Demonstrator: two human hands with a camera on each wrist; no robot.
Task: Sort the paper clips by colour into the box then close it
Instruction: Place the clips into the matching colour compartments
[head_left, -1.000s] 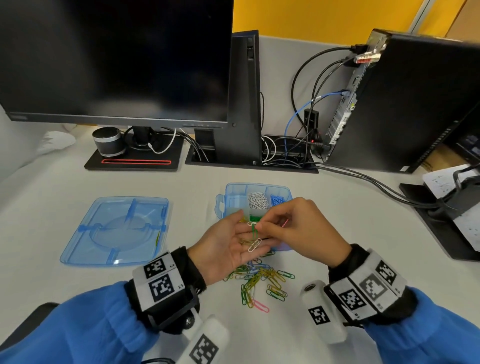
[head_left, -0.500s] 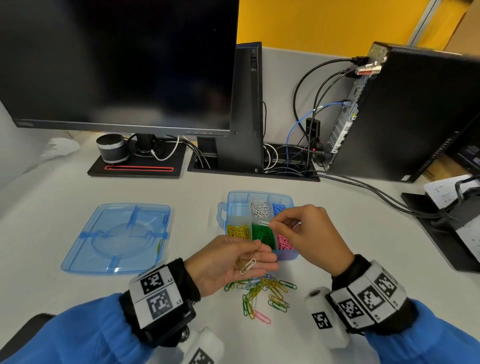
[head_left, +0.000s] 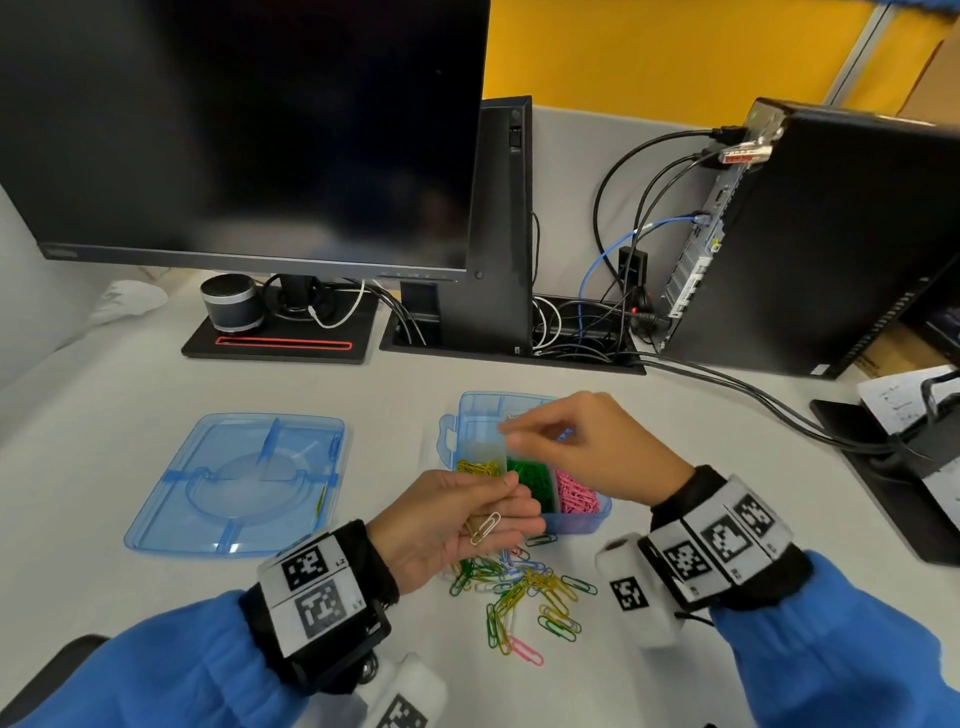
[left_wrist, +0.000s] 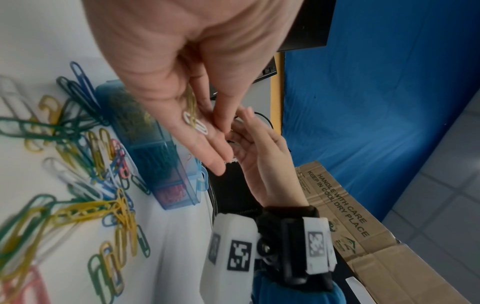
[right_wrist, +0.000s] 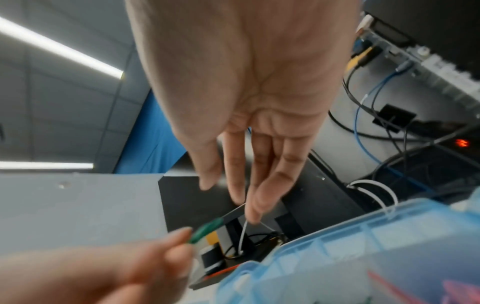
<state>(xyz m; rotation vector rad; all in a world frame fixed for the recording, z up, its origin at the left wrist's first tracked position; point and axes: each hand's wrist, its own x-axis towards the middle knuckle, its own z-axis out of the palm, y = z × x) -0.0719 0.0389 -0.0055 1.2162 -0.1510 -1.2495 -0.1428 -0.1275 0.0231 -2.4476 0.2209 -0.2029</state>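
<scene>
The blue compartment box (head_left: 576, 525) stands open, with yellow (head_left: 478, 467), green (head_left: 532, 480) and pink (head_left: 574, 496) clips in its front sections. My right hand (head_left: 511, 436) hovers over the back sections with straight fingers and the thumb apart, holding nothing I can see. In front of the box, my left hand (head_left: 519, 501) is palm up. A white clip (head_left: 485, 527) (left_wrist: 196, 123) lies on its fingers, with a yellow clip (left_wrist: 191, 100) under the thumb. It pinches a green clip (right_wrist: 205, 229). A mixed pile of clips (head_left: 519, 587) lies on the table below the hands.
The box's blue lid (head_left: 234, 483) lies flat at the left. A monitor (head_left: 249, 130), a small speaker (head_left: 231, 304) and a PC tower (head_left: 831, 234) line the back. Black cables (head_left: 727, 384) run along the table at the right.
My right hand carried a white clip from the left hand to the back of the box, and its fingers have spread. The left hand sank a little, still holding its clips.
</scene>
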